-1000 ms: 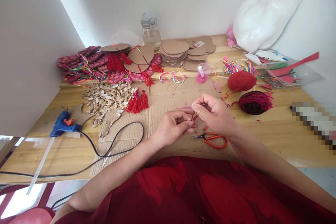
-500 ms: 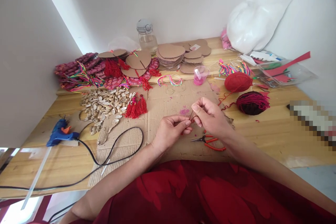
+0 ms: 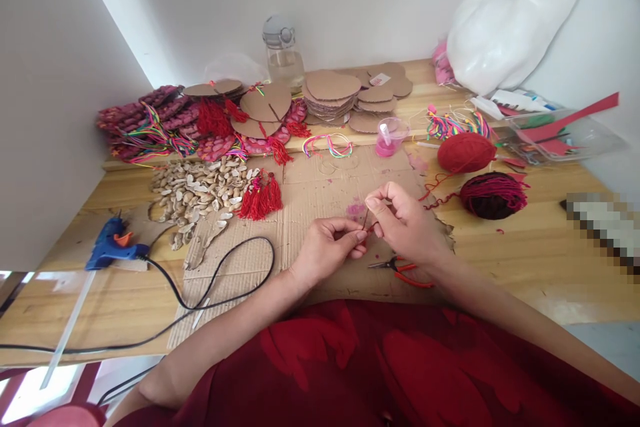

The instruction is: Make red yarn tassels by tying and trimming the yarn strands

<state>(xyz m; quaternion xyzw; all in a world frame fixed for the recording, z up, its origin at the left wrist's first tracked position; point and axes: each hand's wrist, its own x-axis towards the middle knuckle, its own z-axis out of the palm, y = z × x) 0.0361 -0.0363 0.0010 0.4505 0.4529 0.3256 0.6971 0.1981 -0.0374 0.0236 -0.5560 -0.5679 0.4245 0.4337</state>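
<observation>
While the left hand (image 3: 327, 247), just below and right of the frame's centre, closes its thumb and fingertips on a thin dark red strand (image 3: 366, 219), the right hand (image 3: 399, 221), a little higher and further right, pinches the strand's upper end between thumb and forefinger. More red yarn shows between the two hands, partly hidden by fingers.

Just below the right hand lies a tool with orange handles (image 3: 407, 275), its metal tip pointing left on the cardboard sheet (image 3: 305, 190). At right of the frame sit a red yarn ball (image 3: 465, 152) and, just below it, a dark and magenta yarn ball (image 3: 487, 196); loose yarn trails from them toward the right hand.

Left of centre, red tassels (image 3: 261, 197) lie beside a heap of peanut shells (image 3: 197, 192). A blue glue gun (image 3: 110, 247) rests at lower left. Across the upper middle stand stacked cardboard shapes (image 3: 331, 90) and a lidded bottle (image 3: 284, 63).
</observation>
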